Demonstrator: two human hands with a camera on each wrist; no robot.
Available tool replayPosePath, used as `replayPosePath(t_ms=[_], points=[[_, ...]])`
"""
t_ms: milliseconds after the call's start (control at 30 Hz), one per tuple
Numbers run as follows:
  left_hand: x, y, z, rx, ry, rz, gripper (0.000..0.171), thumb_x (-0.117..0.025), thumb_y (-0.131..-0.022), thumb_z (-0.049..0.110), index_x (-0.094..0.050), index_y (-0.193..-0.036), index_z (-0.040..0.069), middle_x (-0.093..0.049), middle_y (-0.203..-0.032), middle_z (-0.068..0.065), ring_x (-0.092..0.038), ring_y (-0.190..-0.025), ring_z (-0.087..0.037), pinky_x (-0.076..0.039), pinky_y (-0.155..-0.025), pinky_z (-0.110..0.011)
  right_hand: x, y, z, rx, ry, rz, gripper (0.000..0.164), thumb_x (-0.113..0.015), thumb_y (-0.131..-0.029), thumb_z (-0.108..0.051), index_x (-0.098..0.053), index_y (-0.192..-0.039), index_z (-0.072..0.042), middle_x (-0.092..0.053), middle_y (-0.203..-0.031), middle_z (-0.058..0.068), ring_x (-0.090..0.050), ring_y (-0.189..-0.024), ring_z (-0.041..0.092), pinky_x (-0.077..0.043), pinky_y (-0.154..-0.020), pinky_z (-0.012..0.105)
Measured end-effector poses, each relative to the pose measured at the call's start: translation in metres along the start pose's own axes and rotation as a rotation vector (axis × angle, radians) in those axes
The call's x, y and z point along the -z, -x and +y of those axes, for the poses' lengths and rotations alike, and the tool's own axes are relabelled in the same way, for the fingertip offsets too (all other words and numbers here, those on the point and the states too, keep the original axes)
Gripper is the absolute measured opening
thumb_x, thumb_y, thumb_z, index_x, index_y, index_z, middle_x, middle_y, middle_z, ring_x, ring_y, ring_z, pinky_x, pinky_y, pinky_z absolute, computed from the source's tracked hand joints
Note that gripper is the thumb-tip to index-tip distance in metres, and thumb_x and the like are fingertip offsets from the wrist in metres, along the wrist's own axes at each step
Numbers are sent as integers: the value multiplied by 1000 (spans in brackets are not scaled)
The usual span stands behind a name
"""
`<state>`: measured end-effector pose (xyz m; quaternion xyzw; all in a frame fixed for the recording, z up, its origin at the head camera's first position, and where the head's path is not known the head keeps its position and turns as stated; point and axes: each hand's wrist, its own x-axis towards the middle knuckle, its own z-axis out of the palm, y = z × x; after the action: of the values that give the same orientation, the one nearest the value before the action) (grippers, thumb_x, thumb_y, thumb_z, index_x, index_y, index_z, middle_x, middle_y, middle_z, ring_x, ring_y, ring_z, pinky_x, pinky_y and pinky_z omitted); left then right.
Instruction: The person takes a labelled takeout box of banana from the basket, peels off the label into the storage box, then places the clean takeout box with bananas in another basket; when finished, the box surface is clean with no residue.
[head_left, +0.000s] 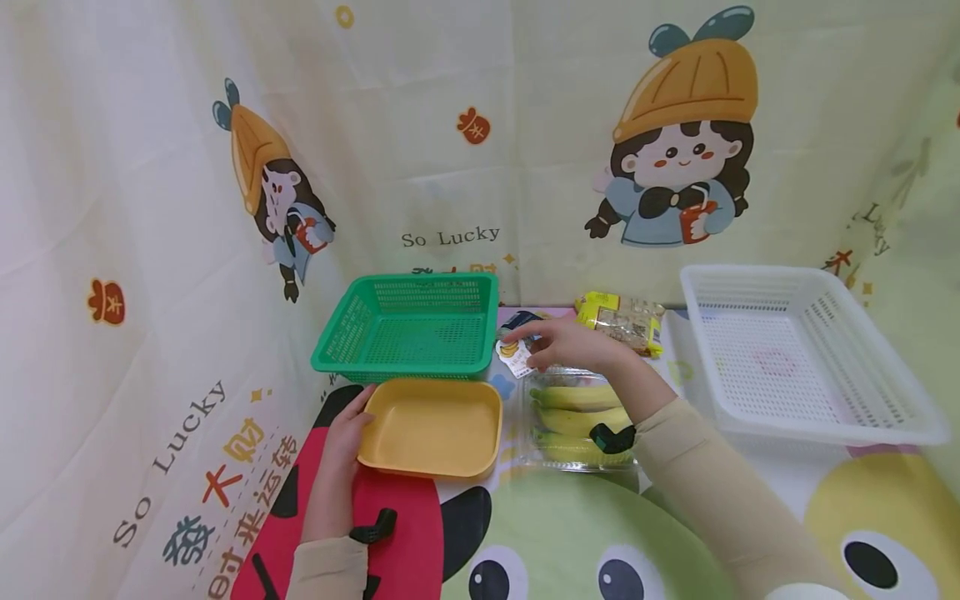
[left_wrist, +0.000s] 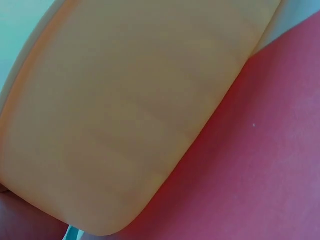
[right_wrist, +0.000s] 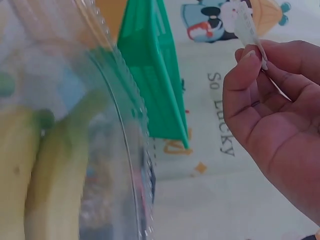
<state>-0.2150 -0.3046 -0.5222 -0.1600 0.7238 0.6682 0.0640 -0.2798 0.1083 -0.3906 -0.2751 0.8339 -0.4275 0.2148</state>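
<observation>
My left hand grips the left rim of a yellow plastic tray, thumb over the edge. In the left wrist view the tray's side fills most of the picture and hides the fingers. My right hand pinches a small white card with a banana picture on it, between thumb and fingertips. Seen from the right wrist, the card stands nearly edge-on. Below that hand sits a clear plastic box with several bananas inside, partly covered by my right forearm.
A green basket stands behind the yellow tray. At the back are a yellow-labelled clear bag of dry food and a dark packet, partly hidden. A white basket stands at right. Printed cloth covers the table and walls.
</observation>
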Motion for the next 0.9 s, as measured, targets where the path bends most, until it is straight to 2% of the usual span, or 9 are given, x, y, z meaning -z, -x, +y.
replayPosePath(t_ms=[67, 167, 300, 467, 633, 833, 900], points=[[0, 0, 0, 1, -1, 5, 53, -37, -103, 11, -37, -154, 27, -25, -164, 0, -34, -142, -26, -47, -87, -13, -7, -9, -2, 18, -22, -27, 40, -64, -95, -18, -62, -131, -36, -60, -118, 2, -60, -87, 29, -54, -75, 33], [0, 0, 0, -7, -7, 15, 53, -37, -102, 11, -38, -153, 26, -25, -164, 1, -32, -144, -25, -45, -90, -14, -18, -22, -7, 40, -54, -78, 39, -63, -95, -16, -62, -131, -34, -61, -112, 7, -60, -88, 34, -54, -75, 34], [0, -1, 0, -2, -4, 26, 52, -38, -102, 12, -40, -152, 27, -25, -164, 1, -32, -143, -25, -45, -88, -13, -34, -38, -16, 42, -83, -134, 39, -62, -96, -14, -62, -131, -32, -62, -109, 11, -61, -90, 40, -54, -75, 37], [-1, -2, -1, 14, 15, 22, 51, -38, -103, 14, -41, -152, 30, -25, -164, 2, -35, -141, -26, -48, -89, -16, -54, -57, -25, 22, -94, -183, 38, -62, -95, -13, -65, -129, -29, -61, -123, 3, -63, -90, 32, -55, -86, 46], [0, -3, -1, 9, 26, 17, 52, -38, -103, 13, -41, -151, 30, -26, -164, 1, -36, -139, -27, -48, -88, -17, -73, -78, -30, 25, -98, -231, 39, -63, -94, -10, -65, -130, -25, -56, -134, -3, -59, -89, 16, -56, -88, 41], [-1, -3, 0, 13, 27, 24, 52, -38, -102, 13, -42, -151, 29, -26, -164, 1, -36, -139, -27, -48, -84, -13, -95, -97, -35, 35, -79, -294, 40, -64, -93, -9, -65, -131, -23, -56, -135, 2, -58, -85, 14, -57, -86, 42], [-1, -3, 1, 17, 32, 25, 51, -38, -102, 13, -42, -151, 29, -26, -164, 1, -36, -138, -28, -48, -83, -13, -102, -103, -35, 29, -64, -310, 40, -64, -93, -9, -65, -131, -23, -57, -133, 0, -59, -87, 14, -57, -84, 38]])
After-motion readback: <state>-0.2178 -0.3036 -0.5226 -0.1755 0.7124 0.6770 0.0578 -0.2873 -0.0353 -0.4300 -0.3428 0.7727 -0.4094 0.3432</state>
